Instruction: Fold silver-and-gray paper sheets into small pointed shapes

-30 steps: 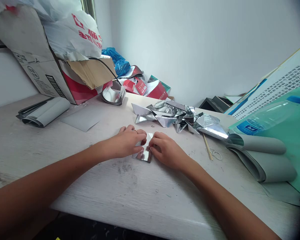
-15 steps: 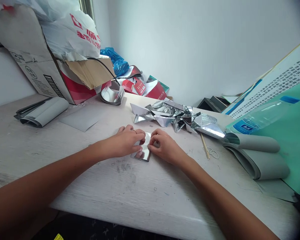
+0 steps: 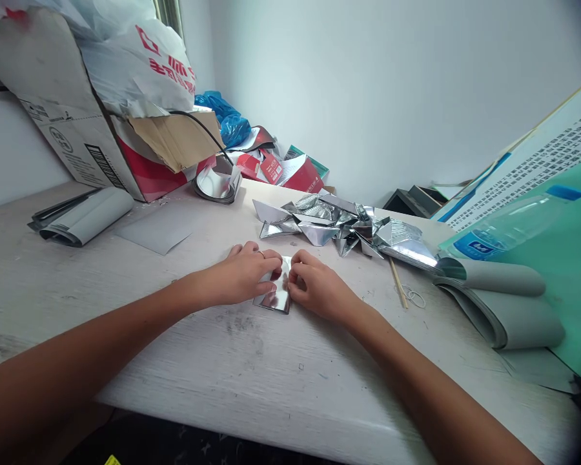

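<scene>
Your right hand (image 3: 319,284) had curled tighter than half a second earlier, fingers bunched at the right edge of the foil sheet (image 3: 281,301), which suggested work on that edge; whether they pinched it, I couldn't tell. Your left hand (image 3: 246,278), loosely spread, kept the sheet flat on the table (image 3: 198,361)

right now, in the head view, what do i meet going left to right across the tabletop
Bundled gray sheets → flat gray sheet → left hand → silvery sheet → right hand → thin stick → curled gray sheets.
</scene>
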`<state>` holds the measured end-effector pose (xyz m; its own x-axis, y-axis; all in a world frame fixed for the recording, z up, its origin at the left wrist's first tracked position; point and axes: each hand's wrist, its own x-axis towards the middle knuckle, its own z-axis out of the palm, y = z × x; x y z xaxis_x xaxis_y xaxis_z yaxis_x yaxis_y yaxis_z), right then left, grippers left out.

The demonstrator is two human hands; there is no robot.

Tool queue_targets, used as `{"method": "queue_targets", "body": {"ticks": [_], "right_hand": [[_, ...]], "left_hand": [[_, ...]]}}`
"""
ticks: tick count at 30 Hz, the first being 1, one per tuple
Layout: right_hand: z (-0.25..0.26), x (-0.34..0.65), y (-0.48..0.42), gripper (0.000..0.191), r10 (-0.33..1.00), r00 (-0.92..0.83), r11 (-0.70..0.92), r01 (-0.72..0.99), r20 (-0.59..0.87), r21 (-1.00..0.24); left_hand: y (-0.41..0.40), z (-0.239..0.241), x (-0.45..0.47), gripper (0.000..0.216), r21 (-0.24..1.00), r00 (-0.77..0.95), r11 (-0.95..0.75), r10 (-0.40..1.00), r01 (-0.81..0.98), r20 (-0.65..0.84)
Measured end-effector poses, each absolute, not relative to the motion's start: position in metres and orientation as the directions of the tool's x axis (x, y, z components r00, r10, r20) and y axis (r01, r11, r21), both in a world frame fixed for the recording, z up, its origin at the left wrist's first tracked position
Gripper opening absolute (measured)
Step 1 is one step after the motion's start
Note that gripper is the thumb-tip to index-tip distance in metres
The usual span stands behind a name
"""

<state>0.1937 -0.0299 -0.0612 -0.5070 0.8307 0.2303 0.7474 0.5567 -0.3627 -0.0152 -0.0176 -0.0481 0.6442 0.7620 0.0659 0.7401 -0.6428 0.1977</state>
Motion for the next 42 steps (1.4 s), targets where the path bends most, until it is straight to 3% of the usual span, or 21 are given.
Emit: {"method": "queue_targets", "body": {"ticks": [22, 42], "right_hand": [[-0.048, 0.196, -0.035, 0.002, 0.913, -0.396, 0.404, 0.855, 0.096, -0.326], [-0.048, 0.201, -0.040, 0.030, 0.904, -0.418, 0.427, 0.862, 0.092, -0.272]], "left_hand": [[-0.023, -0.043, -0.013, 0.017, 0.214, 0.628, -0.621, 0.777, 0.754, 0.042], [-0.025, -0.043, -0.013, 0.015, 0.180, 0.635, -0.631, 0.772, 0.755, 0.042]]}}
